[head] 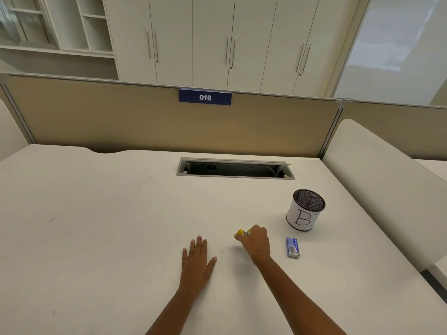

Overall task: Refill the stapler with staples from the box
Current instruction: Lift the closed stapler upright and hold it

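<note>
Lower centre of the frame, the right hand (pixel 256 243) curls around the yellow stapler (pixel 242 232); the left hand (pixel 196 258) lies spread flat on the desk (pixel 96 213). The staple box (pixel 292 247) lies right of them, the mesh cup (pixel 306 209) beyond.

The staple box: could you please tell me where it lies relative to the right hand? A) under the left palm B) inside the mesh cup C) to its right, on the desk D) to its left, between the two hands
C: the staple box lies flat on the desk to the right of the right hand, in front of the mesh cup.
</note>
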`<action>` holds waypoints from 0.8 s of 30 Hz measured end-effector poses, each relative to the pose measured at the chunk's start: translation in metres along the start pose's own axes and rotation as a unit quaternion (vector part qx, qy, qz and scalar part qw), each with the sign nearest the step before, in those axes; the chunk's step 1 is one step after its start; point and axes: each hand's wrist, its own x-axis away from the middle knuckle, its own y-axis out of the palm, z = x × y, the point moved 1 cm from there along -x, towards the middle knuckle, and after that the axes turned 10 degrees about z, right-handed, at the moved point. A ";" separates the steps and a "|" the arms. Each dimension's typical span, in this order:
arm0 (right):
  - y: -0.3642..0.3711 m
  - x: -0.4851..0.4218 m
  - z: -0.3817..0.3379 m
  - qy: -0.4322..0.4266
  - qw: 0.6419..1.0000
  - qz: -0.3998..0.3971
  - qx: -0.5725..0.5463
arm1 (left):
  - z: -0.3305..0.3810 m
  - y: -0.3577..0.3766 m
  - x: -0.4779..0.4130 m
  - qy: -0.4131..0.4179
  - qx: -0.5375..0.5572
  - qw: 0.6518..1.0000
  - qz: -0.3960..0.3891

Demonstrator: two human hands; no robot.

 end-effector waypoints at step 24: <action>0.013 -0.004 0.018 -0.025 0.991 0.049 0.119 | 0.007 -0.009 0.020 0.109 -0.053 0.974 0.192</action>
